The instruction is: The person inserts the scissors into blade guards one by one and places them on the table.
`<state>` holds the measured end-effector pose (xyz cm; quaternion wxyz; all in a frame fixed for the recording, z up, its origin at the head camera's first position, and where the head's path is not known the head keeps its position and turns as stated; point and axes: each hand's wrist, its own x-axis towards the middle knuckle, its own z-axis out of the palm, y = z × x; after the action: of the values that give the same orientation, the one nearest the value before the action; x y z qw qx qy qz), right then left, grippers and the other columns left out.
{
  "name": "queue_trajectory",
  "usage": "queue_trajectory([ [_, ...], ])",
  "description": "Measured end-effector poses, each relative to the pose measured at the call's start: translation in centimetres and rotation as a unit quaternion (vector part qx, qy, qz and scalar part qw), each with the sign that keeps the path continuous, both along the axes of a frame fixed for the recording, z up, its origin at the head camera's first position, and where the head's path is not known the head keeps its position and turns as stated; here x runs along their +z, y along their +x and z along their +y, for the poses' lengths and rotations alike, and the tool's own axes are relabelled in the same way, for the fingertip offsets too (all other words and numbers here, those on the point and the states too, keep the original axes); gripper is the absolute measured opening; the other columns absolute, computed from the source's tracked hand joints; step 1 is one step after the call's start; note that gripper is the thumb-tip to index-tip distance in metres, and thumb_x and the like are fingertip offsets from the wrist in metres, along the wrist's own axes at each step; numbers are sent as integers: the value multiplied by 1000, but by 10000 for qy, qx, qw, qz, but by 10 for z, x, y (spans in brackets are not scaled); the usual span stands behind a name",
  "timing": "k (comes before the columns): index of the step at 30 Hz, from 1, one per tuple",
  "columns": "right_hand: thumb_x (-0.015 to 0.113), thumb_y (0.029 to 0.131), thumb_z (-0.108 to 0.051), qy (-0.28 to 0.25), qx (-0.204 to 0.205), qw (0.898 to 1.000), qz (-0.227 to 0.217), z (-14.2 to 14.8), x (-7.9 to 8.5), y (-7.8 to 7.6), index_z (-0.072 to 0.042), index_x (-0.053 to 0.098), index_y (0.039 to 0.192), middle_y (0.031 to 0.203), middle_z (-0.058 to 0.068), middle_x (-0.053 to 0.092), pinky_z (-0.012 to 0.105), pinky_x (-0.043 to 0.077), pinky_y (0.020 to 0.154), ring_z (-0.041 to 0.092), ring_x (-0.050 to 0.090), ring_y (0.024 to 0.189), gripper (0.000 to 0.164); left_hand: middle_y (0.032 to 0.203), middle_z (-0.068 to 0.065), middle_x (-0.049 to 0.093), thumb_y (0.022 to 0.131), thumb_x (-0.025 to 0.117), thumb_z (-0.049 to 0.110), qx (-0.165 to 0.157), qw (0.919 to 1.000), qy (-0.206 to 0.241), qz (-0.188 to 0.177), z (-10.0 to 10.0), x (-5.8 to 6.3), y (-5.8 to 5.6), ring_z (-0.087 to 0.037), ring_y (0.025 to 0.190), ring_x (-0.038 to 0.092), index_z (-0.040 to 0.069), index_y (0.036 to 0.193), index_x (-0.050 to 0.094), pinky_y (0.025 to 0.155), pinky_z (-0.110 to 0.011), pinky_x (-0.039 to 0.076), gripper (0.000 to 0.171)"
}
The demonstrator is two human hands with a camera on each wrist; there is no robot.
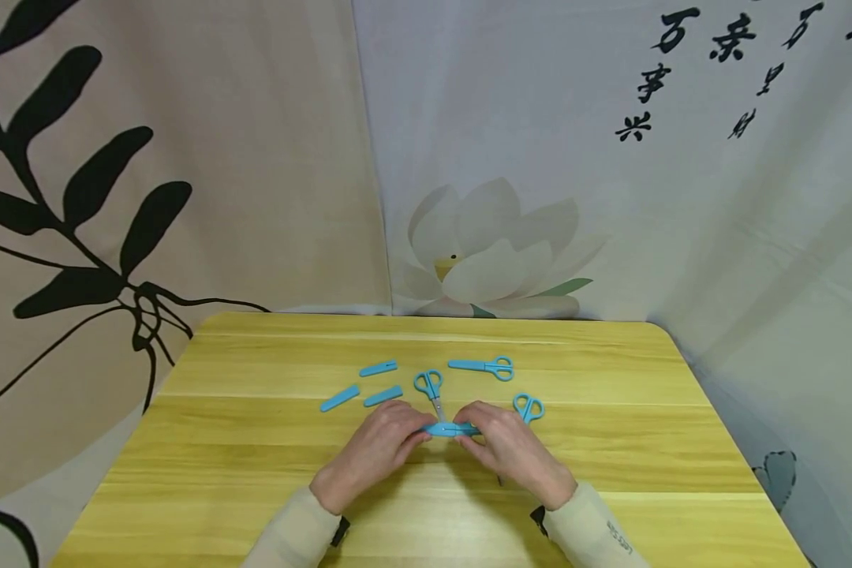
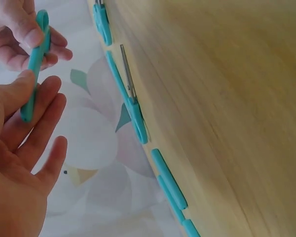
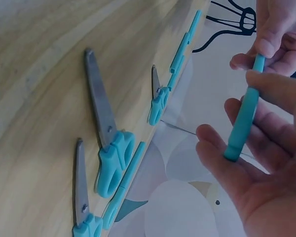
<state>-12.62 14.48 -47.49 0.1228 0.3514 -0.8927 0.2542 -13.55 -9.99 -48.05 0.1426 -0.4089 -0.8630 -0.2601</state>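
Observation:
Both hands hold a pair of blue scissors (image 3: 242, 121) above the table, its blades covered by a blue sheath. My left hand (image 1: 378, 439) pinches one end between thumb and fingers, its other fingers spread in the left wrist view. The right hand (image 1: 513, 446) grips the opposite end, thumb on top. Just beyond the hands lie scissors (image 1: 429, 382) with bare blades. Other bare-bladed scissors (image 1: 530, 406) lie by the right hand, partly hidden behind it in the head view. The right wrist view shows further bare-bladed scissors (image 3: 88, 226) at its bottom edge.
Three loose blue sheaths (image 1: 339, 398) lie on the wooden table (image 1: 220, 442), left of the middle. Farther back, sheathed scissors (image 1: 479, 366) lie flat. A printed curtain (image 1: 277, 158) hangs behind the table's far edge.

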Motion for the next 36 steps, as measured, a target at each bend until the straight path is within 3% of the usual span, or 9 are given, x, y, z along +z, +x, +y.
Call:
queue_trajectory([
  [5, 87, 85, -11, -30, -59, 10000, 43, 1, -3, -1, -11, 74, 103, 104, -1, 74, 33, 61, 77, 14, 71, 92, 22, 101, 5, 77, 92, 80, 14, 119, 9993, -151, -333, 1, 1, -1, -12, 93, 70, 12, 110, 78, 98, -39, 53, 18],
  [10, 87, 86, -14, 43, -271, 9996, 0, 7, -6, -2, -13, 74, 102, 105, -2, 73, 31, 60, 73, 12, 70, 89, 22, 125, -2, 73, 95, 79, 25, 232, 9958, -438, -770, -3, 1, 1, -21, 117, 67, 11, 129, 71, 107, -47, 48, 38],
  [15, 86, 87, -15, 80, -621, 9980, -84, 17, -6, -8, -12, 73, 105, 112, -1, 72, 36, 61, 76, 17, 71, 94, 23, 141, -7, 63, 93, 80, 30, 555, 9927, -342, -1013, -19, 2, 3, -30, 131, 58, 11, 141, 63, 111, -54, 44, 54],
  [20, 85, 87, -15, -23, -859, 9960, -257, 28, -8, -20, -10, 74, 106, 116, 2, 71, 43, 60, 84, 22, 71, 104, 22, 145, -8, 59, 93, 80, 31, 1014, 9885, -244, -1091, -40, 7, 5, -35, 134, 54, 11, 143, 61, 111, -58, 42, 57],
  [25, 84, 89, -16, 4, -1054, 9933, -481, 35, -15, -38, -10, 77, 104, 118, 5, 67, 47, 57, 91, 30, 63, 113, 18, 145, -8, 60, 93, 80, 28, 1247, 9852, -48, -1176, -59, 9, 5, -33, 134, 55, 13, 142, 62, 112, -55, 43, 54],
  [30, 84, 89, -17, 85, -1148, 9908, -710, 38, -22, -56, -10, 78, 103, 113, 6, 63, 47, 53, 92, 30, 58, 109, 17, 145, -10, 59, 92, 82, 24, 1396, 9822, 92, -1250, -74, 8, 7, -34, 134, 55, 9, 139, 64, 111, -54, 44, 53],
  [36, 85, 87, -16, 317, -1121, 9896, -849, 35, -25, -71, -6, 79, 103, 110, 8, 66, 47, 53, 92, 31, 61, 104, 19, 146, -11, 58, 93, 81, 23, 1507, 9802, 112, -1282, -85, 7, 9, -36, 135, 54, 9, 139, 64, 109, -56, 45, 52],
])
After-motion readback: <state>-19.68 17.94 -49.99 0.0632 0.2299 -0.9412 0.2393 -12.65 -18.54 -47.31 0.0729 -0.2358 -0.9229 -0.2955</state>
